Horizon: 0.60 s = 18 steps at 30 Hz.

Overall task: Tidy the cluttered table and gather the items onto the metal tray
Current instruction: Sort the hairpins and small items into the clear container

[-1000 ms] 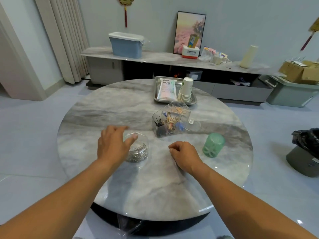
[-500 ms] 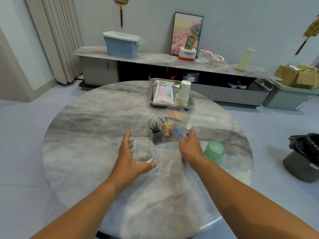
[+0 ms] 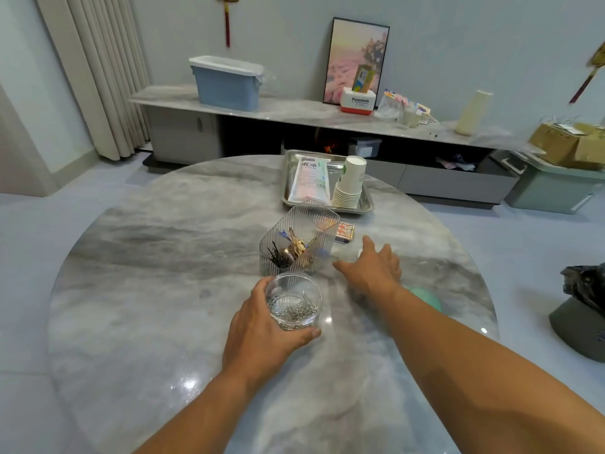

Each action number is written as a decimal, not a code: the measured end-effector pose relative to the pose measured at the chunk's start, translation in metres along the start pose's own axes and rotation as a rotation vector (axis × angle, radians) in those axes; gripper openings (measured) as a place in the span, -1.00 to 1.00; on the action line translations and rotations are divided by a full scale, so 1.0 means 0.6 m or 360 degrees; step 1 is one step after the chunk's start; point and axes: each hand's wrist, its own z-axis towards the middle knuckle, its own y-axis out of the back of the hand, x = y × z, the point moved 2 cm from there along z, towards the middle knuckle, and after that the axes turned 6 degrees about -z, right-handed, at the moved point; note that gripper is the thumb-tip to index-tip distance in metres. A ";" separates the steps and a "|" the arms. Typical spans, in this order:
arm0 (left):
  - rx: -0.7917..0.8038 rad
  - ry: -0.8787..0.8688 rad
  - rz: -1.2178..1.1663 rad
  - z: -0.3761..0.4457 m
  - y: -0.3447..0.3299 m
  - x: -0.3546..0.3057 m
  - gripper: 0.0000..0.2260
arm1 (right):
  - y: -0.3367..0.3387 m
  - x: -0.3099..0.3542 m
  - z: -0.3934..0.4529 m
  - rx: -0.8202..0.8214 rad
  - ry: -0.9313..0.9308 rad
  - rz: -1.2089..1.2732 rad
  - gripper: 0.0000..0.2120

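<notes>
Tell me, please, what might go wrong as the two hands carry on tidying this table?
The clear round container in the left hand has no lid on and holds loose paper clips; tilting it could spill them. The right hand reaches past the ribbed organizer, which it might knock. The metal tray already holds a pouch and paper cups, so space looks tight.

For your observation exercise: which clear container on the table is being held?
The round clear jar of paperclips, gripped by the left hand; the ribbed organizer stands untouched.
</notes>
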 end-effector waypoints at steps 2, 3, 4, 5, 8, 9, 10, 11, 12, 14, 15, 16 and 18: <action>-0.0039 -0.0004 0.0049 0.004 -0.002 -0.001 0.01 | -0.004 -0.003 0.014 0.0074 -0.0031 0.0018 -0.09; -0.0053 0.0005 0.0069 0.005 -0.004 -0.002 0.01 | -0.009 -0.004 0.017 0.0097 -0.0019 0.0024 -0.11; -0.0068 0.0016 0.0084 0.006 -0.005 -0.002 0.01 | -0.013 -0.003 0.019 0.0095 0.0000 0.0034 -0.16; -0.0079 0.0036 0.0095 0.008 -0.006 -0.002 0.02 | -0.018 -0.002 0.019 0.0066 0.0018 0.0038 -0.22; -0.0093 0.0068 0.0096 0.011 -0.007 -0.002 0.04 | -0.024 0.003 0.007 -0.0012 0.0033 0.0028 -0.25; -0.0087 0.0073 0.0099 0.012 -0.007 -0.003 0.05 | -0.024 0.004 0.003 0.0006 0.0030 0.0030 -0.21; -0.0079 0.0080 0.0101 0.012 -0.007 -0.003 0.06 | -0.022 0.005 -0.001 0.0041 0.0019 0.0064 -0.17; -0.0077 0.0085 0.0101 0.012 -0.007 -0.004 0.06 | -0.019 0.006 -0.004 0.0093 -0.0006 0.0150 -0.14; -0.0083 0.0088 0.0101 0.012 -0.006 -0.005 0.05 | -0.015 0.006 -0.008 0.0163 -0.0033 0.0281 -0.11; -0.0088 0.0087 0.0105 0.013 -0.005 -0.007 0.03 | -0.009 0.010 -0.021 0.0345 -0.0055 0.0594 -0.06; -0.0083 0.0089 0.0104 0.014 -0.005 -0.008 0.03 | -0.006 0.013 -0.030 0.0447 -0.0031 0.0713 -0.05; -0.0075 0.0093 0.0104 0.014 -0.004 -0.009 0.03 | -0.004 0.018 -0.041 0.0553 0.0013 0.0797 -0.06; -0.0052 0.0090 0.0130 0.015 -0.004 -0.010 0.03 | 0.000 0.030 -0.066 0.0767 0.0103 0.0895 -0.08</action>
